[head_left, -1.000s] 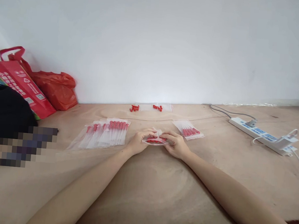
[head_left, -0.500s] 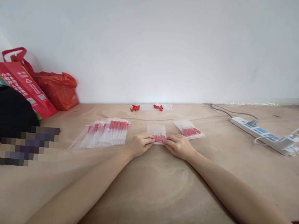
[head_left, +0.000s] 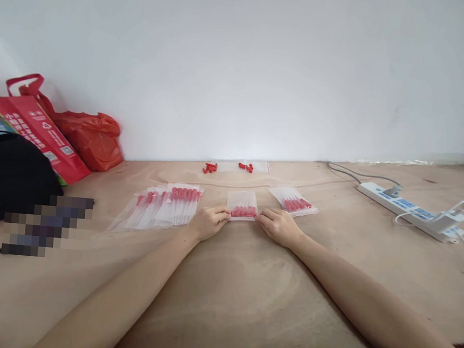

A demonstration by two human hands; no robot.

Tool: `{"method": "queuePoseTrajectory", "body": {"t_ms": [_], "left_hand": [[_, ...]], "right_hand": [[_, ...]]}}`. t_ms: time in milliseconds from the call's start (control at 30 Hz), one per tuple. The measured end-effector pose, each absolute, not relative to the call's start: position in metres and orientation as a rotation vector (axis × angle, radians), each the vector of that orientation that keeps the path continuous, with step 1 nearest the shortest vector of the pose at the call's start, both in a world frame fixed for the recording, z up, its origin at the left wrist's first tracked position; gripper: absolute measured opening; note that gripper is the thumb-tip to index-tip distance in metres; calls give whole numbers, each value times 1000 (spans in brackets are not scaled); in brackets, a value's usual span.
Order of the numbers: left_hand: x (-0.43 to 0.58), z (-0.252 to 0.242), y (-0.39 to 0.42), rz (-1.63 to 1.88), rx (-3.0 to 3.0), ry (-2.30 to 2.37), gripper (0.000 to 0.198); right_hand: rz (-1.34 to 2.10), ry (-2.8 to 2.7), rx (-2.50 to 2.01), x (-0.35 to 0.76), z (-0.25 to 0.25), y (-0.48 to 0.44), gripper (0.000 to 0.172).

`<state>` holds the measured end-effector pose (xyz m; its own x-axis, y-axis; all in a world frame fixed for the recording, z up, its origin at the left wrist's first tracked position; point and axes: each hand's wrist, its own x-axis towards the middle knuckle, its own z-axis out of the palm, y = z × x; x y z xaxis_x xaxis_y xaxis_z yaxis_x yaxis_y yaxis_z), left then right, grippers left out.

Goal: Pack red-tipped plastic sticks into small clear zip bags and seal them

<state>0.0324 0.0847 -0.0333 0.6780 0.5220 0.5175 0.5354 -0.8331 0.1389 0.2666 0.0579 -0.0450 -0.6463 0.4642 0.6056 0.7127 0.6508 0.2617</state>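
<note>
On the table (head_left: pixel 247 283), clear bag (head_left: pixel 243 205) flat, long axis toward wall, left hand (head_left: pixel 207 222) and right hand (head_left: pixel 278 226) grip pinching near corners

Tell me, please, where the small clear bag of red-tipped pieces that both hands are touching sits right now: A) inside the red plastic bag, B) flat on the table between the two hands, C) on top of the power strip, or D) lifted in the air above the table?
B: the small clear bag lies flat on the wooden table, with the left hand at its left edge and the right hand at its right edge.
</note>
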Motion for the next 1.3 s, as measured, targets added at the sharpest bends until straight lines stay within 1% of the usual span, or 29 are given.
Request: {"method": "queuePoseTrajectory", "body": {"t_ms": [233, 467, 667, 867, 1067, 1300], "left_hand": [[33, -34, 85, -861, -2809, -909, 21], [40, -33, 82, -902, -2728, -977, 19], [57, -34, 77, -865, -2673, -733, 17], [62, -32, 75, -878, -2492, -544, 16], [61, -30, 74, -898, -2399, -448, 15], [63, -30, 75, -908, -2372, -420, 14]], "right_hand": [[-673, -2282, -1095, 263, -46, 58, 22], [-647, -2237, -1159, 259, -44, 54, 19], [-573, -2251, -1139, 241, -41, 47, 19], [-555, -2253, -1178, 236, -41, 46, 18], [-546, -2253, -1190, 237, -41, 47, 17], [-609, -2273, -1079, 239, -43, 49, 20]]}}
